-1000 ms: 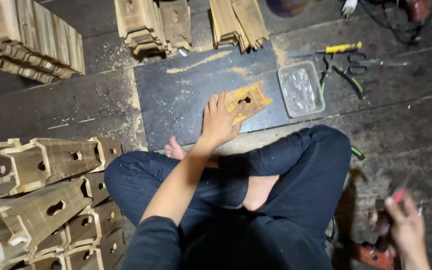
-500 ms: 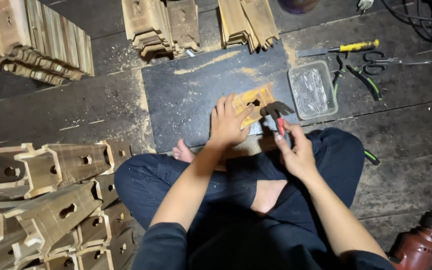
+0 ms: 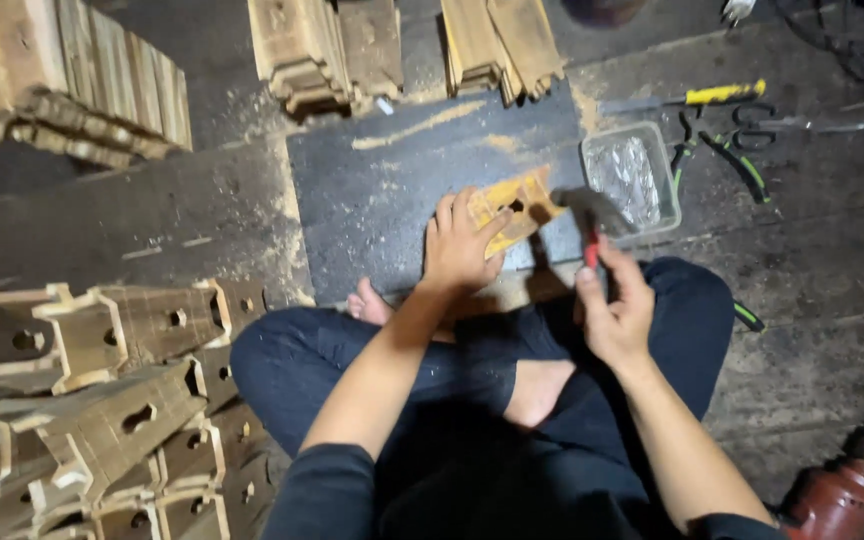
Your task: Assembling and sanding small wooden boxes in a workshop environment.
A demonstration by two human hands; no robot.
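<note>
A small yellowish wooden piece (image 3: pixel 514 207) is pinned flat on the dark mat (image 3: pixel 372 200) by the spread left hand (image 3: pixel 460 245). A hammer (image 3: pixel 590 215), somewhat blurred, is gripped by the closed right hand (image 3: pixel 612 310), beside a clear plastic tray (image 3: pixel 632 180), seemingly of nails.

A dark plank floor (image 3: pixel 832 250), dusted with sawdust, is dimly lit; stacked wooden pieces (image 3: pixel 82 400) are piled around.

hands (image 3: pixel 462 245): 2 | hammer (image 3: pixel 592 215): 1 | drill (image 3: pixel 837 495): 1 | tray (image 3: pixel 667 205): 1
</note>
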